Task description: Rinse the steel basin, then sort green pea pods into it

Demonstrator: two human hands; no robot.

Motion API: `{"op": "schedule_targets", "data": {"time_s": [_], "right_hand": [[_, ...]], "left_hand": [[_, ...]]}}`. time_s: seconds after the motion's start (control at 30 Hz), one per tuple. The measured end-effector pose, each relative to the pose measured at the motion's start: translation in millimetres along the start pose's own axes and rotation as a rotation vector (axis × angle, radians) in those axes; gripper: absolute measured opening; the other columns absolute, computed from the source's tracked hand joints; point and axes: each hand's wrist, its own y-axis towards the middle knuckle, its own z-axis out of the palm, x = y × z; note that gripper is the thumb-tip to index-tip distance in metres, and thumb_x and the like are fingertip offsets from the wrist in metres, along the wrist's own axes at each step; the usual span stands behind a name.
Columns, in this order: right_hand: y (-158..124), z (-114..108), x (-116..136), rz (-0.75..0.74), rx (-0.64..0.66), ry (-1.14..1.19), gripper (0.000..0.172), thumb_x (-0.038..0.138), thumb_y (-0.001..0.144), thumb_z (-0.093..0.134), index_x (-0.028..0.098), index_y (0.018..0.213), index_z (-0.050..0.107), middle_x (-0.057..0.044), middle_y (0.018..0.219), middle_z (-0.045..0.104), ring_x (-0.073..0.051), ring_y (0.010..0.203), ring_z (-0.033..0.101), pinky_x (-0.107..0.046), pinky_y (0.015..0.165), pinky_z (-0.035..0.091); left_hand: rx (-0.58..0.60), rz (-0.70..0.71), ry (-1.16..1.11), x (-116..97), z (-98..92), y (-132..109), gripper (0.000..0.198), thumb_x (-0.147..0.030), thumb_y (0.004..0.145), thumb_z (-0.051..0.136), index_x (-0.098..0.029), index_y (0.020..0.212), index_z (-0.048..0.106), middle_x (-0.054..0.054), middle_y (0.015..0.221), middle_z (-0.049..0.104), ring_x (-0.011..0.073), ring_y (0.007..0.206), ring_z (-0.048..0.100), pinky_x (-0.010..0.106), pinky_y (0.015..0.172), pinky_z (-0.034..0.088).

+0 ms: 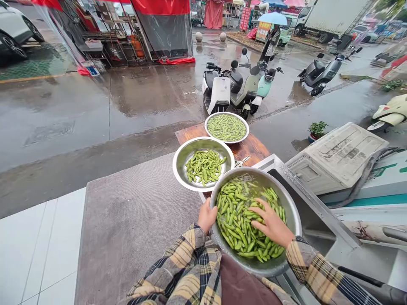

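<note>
A large metal basin [294, 207] of green edamame pods [238, 228] in water is close in front of me, partly over the sink. My left hand [207, 216] is closed on the basin's left rim. Fingers spread, my right hand [271, 222] rests on the pods inside the basin and holds nothing that I can see. Just beyond stands a second metal bowl [179, 163] with a smaller heap of edamame. Farther off is a third bowl [246, 134], full of pods in water. Scissors [242, 161] lie beside the second bowl, partly hidden by the basin.
The far bowl stands on a wooden tabletop [259, 149]. A steel sink [318, 237] lies to the right, with a grey-white plastic box [340, 156] behind it. A grey mat [136, 228] covers the floor at left. Parked scooters [221, 93] stand on the wet pavement ahead.
</note>
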Motion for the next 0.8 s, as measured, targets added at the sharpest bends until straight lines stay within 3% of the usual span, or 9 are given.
{"op": "schedule_targets", "data": {"time_s": [0.1, 0.17, 0.3, 0.4, 0.47, 0.57, 0.67, 0.73, 0.8], "right_hand": [[-4, 20, 19, 0.034, 0.136, -0.109, 0.093, 0.051, 0.067, 0.077, 0.043, 0.147, 0.032, -0.005, 0.163, 0.005, -0.048, 0.144, 0.010, -0.064, 0.106, 0.030], [15, 32, 26, 0.147, 0.167, -0.142, 0.116, 0.051, 0.054, 0.084, 0.044, 0.151, 0.021, -0.010, 0.162, 0.004, -0.053, 0.140, 0.018, -0.066, 0.099, 0.034], [63, 31, 11, 0.249, 0.059, -0.105, 0.089, 0.040, 0.071, 0.074, 0.034, 0.149, 0.031, -0.017, 0.143, 0.041, -0.037, 0.120, 0.054, -0.050, 0.094, 0.045], [65, 12, -17, 0.250, -0.038, -0.022, 0.067, 0.037, 0.084, 0.060, 0.029, 0.147, 0.036, -0.013, 0.124, 0.058, -0.029, 0.113, 0.060, -0.044, 0.093, 0.047], [45, 1, -31, 0.185, -0.082, 0.005, 0.063, 0.041, 0.087, 0.056, 0.030, 0.146, 0.037, -0.011, 0.131, 0.054, -0.029, 0.121, 0.055, -0.045, 0.098, 0.046], [0, -3, -34, 0.056, -0.043, -0.072, 0.064, 0.043, 0.084, 0.059, 0.036, 0.145, 0.040, -0.008, 0.155, 0.029, -0.033, 0.140, 0.034, -0.049, 0.108, 0.036], [-29, 13, -16, 0.056, 0.082, -0.208, 0.092, 0.046, 0.067, 0.076, 0.043, 0.148, 0.031, -0.004, 0.163, 0.003, -0.046, 0.143, 0.019, -0.060, 0.106, 0.032], [-25, 30, -2, 0.092, 0.132, -0.304, 0.111, 0.040, 0.055, 0.083, 0.044, 0.150, 0.025, -0.006, 0.164, -0.001, -0.053, 0.138, 0.023, -0.065, 0.098, 0.037], [-4, 43, 6, 0.113, 0.134, -0.363, 0.110, 0.031, 0.054, 0.083, 0.040, 0.149, 0.028, -0.011, 0.163, 0.007, -0.051, 0.129, 0.037, -0.061, 0.091, 0.043]], "left_hand": [[0.022, -0.005, -0.045, -5, 2.5, 1, 0.016, -0.014, 0.071, 0.052, -0.017, 0.085, 0.059, 0.001, 0.080, 0.064, 0.0175, 0.077, 0.057, 0.029, 0.073, 0.044], [0.034, 0.002, -0.055, -5, 2.9, 1, 0.018, -0.014, 0.072, 0.051, -0.017, 0.087, 0.059, 0.001, 0.082, 0.064, 0.0178, 0.078, 0.057, 0.029, 0.074, 0.045], [0.037, 0.013, -0.032, 1, 1.9, 1, 0.020, -0.015, 0.072, 0.051, -0.016, 0.090, 0.060, 0.002, 0.081, 0.064, 0.0178, 0.077, 0.057, 0.030, 0.074, 0.045], [0.034, 0.007, -0.015, 3, 2.2, 2, 0.021, -0.014, 0.071, 0.052, -0.016, 0.091, 0.061, 0.001, 0.081, 0.065, 0.0180, 0.077, 0.058, 0.030, 0.075, 0.045], [0.034, 0.006, -0.001, 2, 2.6, 2, 0.021, -0.013, 0.071, 0.053, -0.017, 0.090, 0.061, 0.001, 0.081, 0.065, 0.0181, 0.078, 0.058, 0.030, 0.075, 0.044], [0.039, 0.013, -0.001, 1, 2.8, 2, 0.019, -0.013, 0.072, 0.052, -0.017, 0.089, 0.060, 0.001, 0.082, 0.064, 0.0179, 0.079, 0.057, 0.030, 0.075, 0.044], [0.044, 0.007, -0.019, 2, 2.7, 2, 0.019, -0.014, 0.071, 0.052, -0.017, 0.088, 0.060, 0.001, 0.081, 0.063, 0.0173, 0.077, 0.056, 0.029, 0.074, 0.044], [0.040, -0.003, -0.008, 2, 3.0, 2, 0.018, -0.014, 0.071, 0.052, -0.017, 0.086, 0.059, 0.000, 0.078, 0.062, 0.0170, 0.075, 0.055, 0.028, 0.073, 0.043], [0.040, -0.007, 0.007, 1, 3.6, 2, 0.016, -0.013, 0.071, 0.050, -0.017, 0.085, 0.059, 0.000, 0.076, 0.061, 0.0168, 0.074, 0.054, 0.028, 0.071, 0.042]]}}
